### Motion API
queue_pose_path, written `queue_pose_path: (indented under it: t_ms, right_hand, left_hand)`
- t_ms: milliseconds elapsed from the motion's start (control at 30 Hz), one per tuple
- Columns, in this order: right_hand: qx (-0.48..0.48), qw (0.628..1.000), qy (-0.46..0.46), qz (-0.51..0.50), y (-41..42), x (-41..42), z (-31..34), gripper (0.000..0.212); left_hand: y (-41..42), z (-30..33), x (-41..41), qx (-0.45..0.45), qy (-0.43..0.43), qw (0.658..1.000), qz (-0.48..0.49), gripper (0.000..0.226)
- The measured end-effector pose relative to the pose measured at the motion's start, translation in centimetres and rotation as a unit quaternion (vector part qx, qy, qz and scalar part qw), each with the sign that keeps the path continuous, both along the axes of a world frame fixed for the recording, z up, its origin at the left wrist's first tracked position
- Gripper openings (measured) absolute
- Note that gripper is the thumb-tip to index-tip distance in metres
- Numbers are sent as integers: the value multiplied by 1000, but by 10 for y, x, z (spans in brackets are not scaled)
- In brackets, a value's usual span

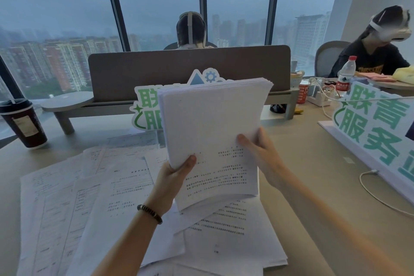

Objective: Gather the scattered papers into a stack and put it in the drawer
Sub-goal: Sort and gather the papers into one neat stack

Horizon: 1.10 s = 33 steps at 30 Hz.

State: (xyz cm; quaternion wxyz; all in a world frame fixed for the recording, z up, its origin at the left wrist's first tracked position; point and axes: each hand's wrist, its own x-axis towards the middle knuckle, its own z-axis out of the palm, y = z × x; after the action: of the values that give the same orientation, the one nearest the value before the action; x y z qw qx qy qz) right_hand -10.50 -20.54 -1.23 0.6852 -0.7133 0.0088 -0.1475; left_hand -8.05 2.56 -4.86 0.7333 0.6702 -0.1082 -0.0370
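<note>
Thick paper stack point(215, 132) held upright above counter point(313, 163): left hand point(172, 177) pinches lower left edge, right hand point(262, 154) steadies right edge. Likely hefty, floppy, slippery; support from beneath. Loose sheets point(89, 197) lie near-left.

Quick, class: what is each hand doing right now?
Left hand: grips the paper stack at its left edge.
Right hand: grips the same stack's right edge.

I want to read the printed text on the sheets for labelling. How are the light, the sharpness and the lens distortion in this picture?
Head view: dim, bluish daylight from the windows, no glare on the held stack; its print is soft and unreadable, as on the loose papers. The wide lens bends the window frames and stretches the edges, so the green sign looks oversized. The left hand and right hand are slightly blurred.
</note>
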Motion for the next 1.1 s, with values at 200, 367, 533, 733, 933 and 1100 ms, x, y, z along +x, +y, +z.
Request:
queue_pose_path:
  t_ms: [200, 367, 533, 733, 933, 1100]
  right_hand:
    - [-100, 993, 57, -34, 9, 8, -3, 24]
    - [-193, 967, 166, 30, 25, 12, -6, 27]
    - [-521, 806, 272, -73, 12, 5, -43, 61]
    - [-447, 861, 235, -58, 11, 15, -57, 56]
    - [-517, 809, 252, -119, 0, 17, -64, 51]
    - [-388, 886, 245, -75, -3, 21, -56, 52]
  left_hand:
    - [15, 19, -1, 64, 29, 998, -4, 25]
    - [52, 14, -4, 106, 103, 989, 22, 36]
    - [94, -5, -6, 82, 189, 977, 53, 29]
    - [107, -29, -2, 134, 218, 964, 79, 32]
    - [97, -35, 4, 179, 211, 956, 99, 30]
    - [90, -37, 8, 193, 216, 953, 94, 33]
